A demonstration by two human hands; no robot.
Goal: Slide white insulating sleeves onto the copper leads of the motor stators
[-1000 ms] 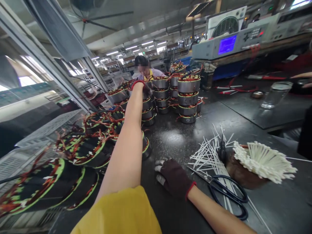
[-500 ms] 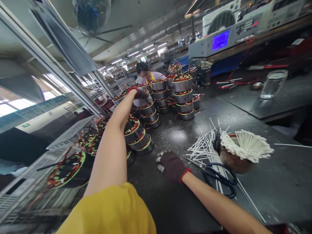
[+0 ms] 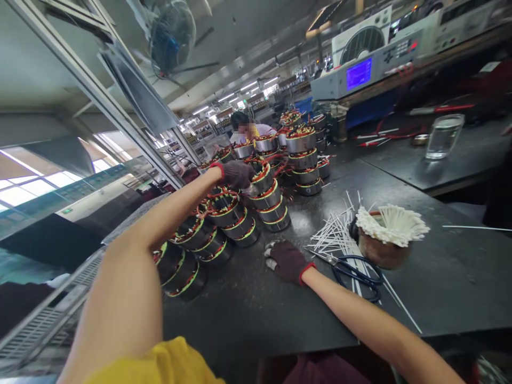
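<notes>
Through the head camera, I have my left hand [image 3: 236, 176] just off centre towards 10 o'clock, gloved fingertips against the wall of a wire-wound metal ring [image 3: 264, 181] topping its stack near the middle; whether they close on it, I cannot tell. More ring stacks [image 3: 188, 256] crowd 8 o'clock, leaving little room that side, and another stack [image 3: 303, 160] stands at 2. My right hand [image 3: 287, 261] lies palm down at 5, fingers loosely spread on the bench [image 3: 256, 314]. Bare bench runs from there to the front edge at 6. At 4, scissors [image 3: 358, 272] and white sticks [image 3: 334, 232] hem the right hand, with a brown pot [image 3: 382, 248] beyond. The instrument's blue screen [image 3: 359, 73] near 1:30 bears characters too small to read.
</notes>
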